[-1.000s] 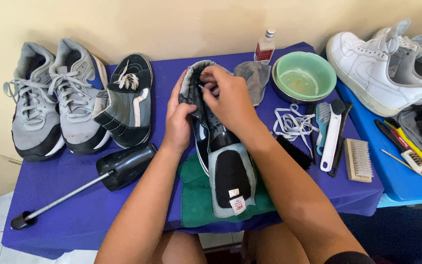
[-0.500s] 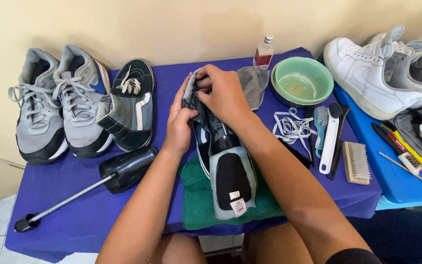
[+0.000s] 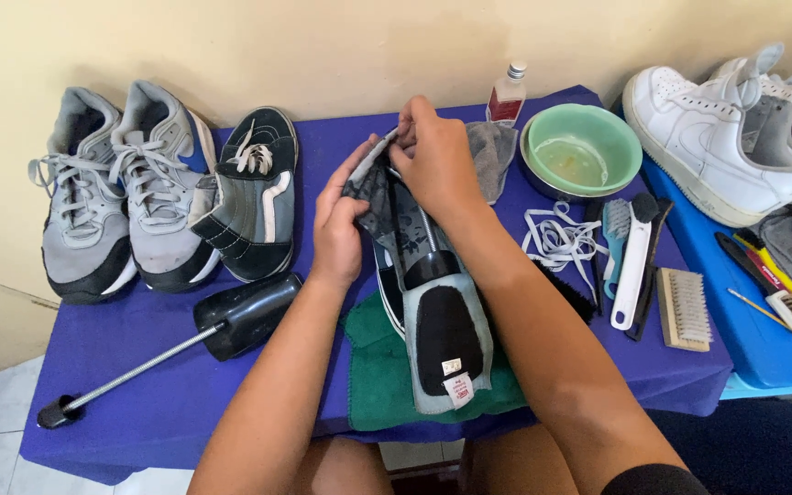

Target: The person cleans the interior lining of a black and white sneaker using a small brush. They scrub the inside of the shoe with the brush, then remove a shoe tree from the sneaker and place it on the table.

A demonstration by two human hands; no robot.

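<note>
Shoe cleaning on the purple table (image 3: 167, 403), dark skate shoe in both hands.

From table down to fingertips: the dark skate shoe (image 3: 428, 302) lies heel toward the person on a green cloth (image 3: 378, 385), a shoe tree inside it. Compared with a second ago, the right hand (image 3: 437, 160) has climbed from the tongue area to the toe end, where its fingers now pinch the upper's edge. The left hand (image 3: 339, 229) stays curled tight around the shoe's left side, bracing it. That looks like the opening being pulled wider. Its mate (image 3: 254, 197) leans against grey sneakers (image 3: 121, 192); the green bowl (image 3: 581, 151), loose white laces (image 3: 556, 240) and brushes (image 3: 634, 261) lie untouched.
</note>
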